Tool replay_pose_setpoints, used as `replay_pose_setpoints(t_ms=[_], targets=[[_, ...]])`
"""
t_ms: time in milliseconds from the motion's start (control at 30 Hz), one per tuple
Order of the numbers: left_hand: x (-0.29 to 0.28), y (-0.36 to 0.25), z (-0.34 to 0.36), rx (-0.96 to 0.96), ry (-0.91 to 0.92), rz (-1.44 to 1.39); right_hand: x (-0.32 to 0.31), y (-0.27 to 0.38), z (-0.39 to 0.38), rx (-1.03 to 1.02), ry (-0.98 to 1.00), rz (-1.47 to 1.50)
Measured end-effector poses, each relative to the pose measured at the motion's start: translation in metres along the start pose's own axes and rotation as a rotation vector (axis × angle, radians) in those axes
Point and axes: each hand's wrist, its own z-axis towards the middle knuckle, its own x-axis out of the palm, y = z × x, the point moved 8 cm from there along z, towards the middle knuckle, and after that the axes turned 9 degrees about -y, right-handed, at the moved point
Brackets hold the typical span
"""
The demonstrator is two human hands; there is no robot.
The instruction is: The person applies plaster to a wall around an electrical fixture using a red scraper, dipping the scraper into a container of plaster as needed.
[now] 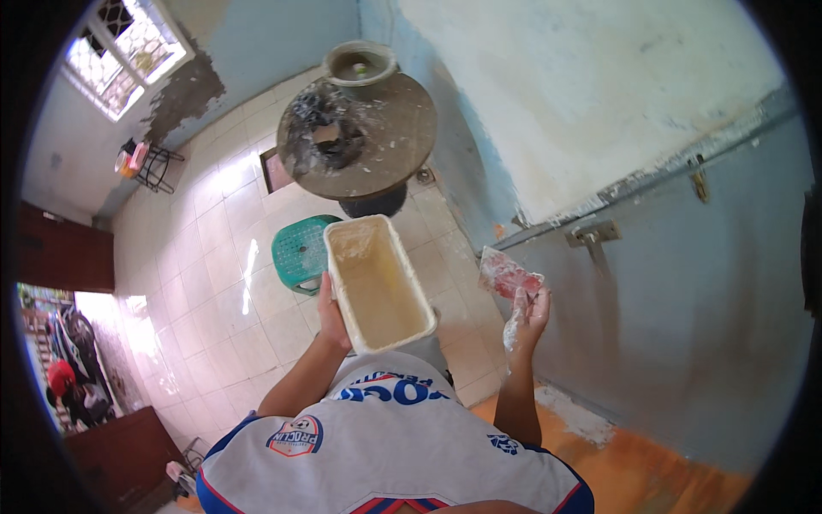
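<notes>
My left hand (332, 315) grips the side of a rectangular cream-coloured tub (377, 283), held in front of my body. Its rim and inner walls are smeared with pale residue, and dull beige shows over its bottom. Off to the right, my right hand (533, 315) is closed on a flat reddish spreader (510, 276) streaked with white paste. White paste also coats part of that hand and wrist. The spreader is near a grey door panel, and I cannot tell whether it touches it.
A round table (394, 141) bears a dark crumpled sheet (318, 116) and a basin (360, 64). A green plastic stool (301, 254) stands beyond the tub. At the right, a white-plastered wall (591, 94) meets the grey panel (668, 300) with a metal latch (592, 234).
</notes>
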Motion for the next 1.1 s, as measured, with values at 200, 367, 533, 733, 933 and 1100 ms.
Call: replay_pose_setpoints(t_ms=[200,367,533,733,933,1100], targets=[[-0.082,-0.117,-0.055,0.143,0.082,-0.089,0.112,-0.018,-0.087,0.062,0.195,0.037],[-0.157,-0.198,-0.082,0.13,-0.14,-0.097,0.207,-0.007,-0.192,0.133,0.189,0.036],[-0.179,-0.248,-0.078,0.063,-0.126,-0.067,0.233,-0.009,-0.241,-0.047,0.239,-0.158],[-0.148,-0.285,-0.057,0.009,-0.028,-0.104,0.259,-0.006,-0.22,-0.004,0.123,-0.066],[-0.137,-0.334,-0.044,0.053,0.124,-0.056,0.323,0.024,-0.197,-0.113,0.123,-0.079],[-0.146,-0.393,-0.014,0.065,0.076,-0.119,0.383,0.031,-0.203,-0.049,0.083,0.027]])
